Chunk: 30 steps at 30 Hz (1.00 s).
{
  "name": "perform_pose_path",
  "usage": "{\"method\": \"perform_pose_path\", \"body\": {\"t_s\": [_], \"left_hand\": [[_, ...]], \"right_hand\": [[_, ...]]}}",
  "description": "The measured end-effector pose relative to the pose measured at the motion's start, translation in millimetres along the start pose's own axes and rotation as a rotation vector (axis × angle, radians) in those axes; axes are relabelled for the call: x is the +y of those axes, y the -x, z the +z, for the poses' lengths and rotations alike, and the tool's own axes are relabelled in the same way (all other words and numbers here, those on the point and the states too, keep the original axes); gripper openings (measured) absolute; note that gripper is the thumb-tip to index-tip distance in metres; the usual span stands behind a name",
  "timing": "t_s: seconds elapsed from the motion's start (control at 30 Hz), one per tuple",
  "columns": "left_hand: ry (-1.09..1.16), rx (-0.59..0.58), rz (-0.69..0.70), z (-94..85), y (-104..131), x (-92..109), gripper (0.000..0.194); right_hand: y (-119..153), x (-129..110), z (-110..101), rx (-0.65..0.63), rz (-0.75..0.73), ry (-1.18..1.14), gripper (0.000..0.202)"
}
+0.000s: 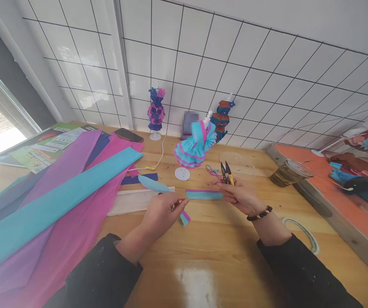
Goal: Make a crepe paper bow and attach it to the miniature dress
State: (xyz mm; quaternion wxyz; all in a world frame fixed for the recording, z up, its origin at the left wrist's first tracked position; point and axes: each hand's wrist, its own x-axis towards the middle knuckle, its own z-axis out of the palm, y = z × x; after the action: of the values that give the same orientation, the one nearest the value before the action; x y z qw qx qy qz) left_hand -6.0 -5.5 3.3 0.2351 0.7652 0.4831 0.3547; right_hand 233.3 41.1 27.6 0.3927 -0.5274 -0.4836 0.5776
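Note:
A narrow blue strip with a purple edge (204, 195) stretches between my two hands above the wooden table. My left hand (163, 213) pinches its left end, and a short tail of it hangs below the fingers. With its fingers closed, my right hand (240, 196) holds small black-bladed scissors (227, 171), blades pointing up, and is at the strip's right end. A light blue piece (153, 184) lies just behind my left hand, beside a white strip (129, 202). Behind the hands, a small mannequin wears a blue and pink ruffled dress (195, 145).
Long purple, pink and blue sheets (58, 192) spread over the left side. Two more dressed mannequins (156, 109) stand by the tiled wall. To the right are a cup of dark liquid (290, 173), a tape roll (312, 240) and an orange surface (331, 184).

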Motion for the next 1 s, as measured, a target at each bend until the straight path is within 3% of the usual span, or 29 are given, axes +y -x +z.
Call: {"method": "perform_pose_path", "body": {"t_s": [0.13, 0.27, 0.37, 0.53, 0.7, 0.87, 1.0], "left_hand": [[0.001, 0.032, -0.026, 0.5, 0, -2, 0.022], [-0.041, 0.13, -0.218, -5.8, -3, -9, 0.03], [-0.082, 0.135, -0.362, -11.6, -6, -16, 0.044], [0.046, -0.053, -0.486, -9.0, -8, -24, 0.049], [0.227, -0.165, -0.61, -2.3, -8, -25, 0.032], [0.333, -0.018, -0.438, -7.2, -11, -11, 0.032], [0.452, 0.012, -0.342, -11.2, -11, 0, 0.025]], "right_hand": [[22, 8, 24, -0.095, 0.076, -0.075, 0.031], [31, 19, 36, -0.022, 0.059, 0.205, 0.03], [32, 26, 45, -0.032, 0.032, 0.389, 0.033], [32, 31, 63, -0.104, -0.035, 0.456, 0.033], [30, 34, 68, -0.083, -0.133, 0.414, 0.028], [29, 37, 63, 0.105, -0.203, 0.316, 0.028], [32, 35, 63, 0.031, -0.074, 0.11, 0.037]]}}
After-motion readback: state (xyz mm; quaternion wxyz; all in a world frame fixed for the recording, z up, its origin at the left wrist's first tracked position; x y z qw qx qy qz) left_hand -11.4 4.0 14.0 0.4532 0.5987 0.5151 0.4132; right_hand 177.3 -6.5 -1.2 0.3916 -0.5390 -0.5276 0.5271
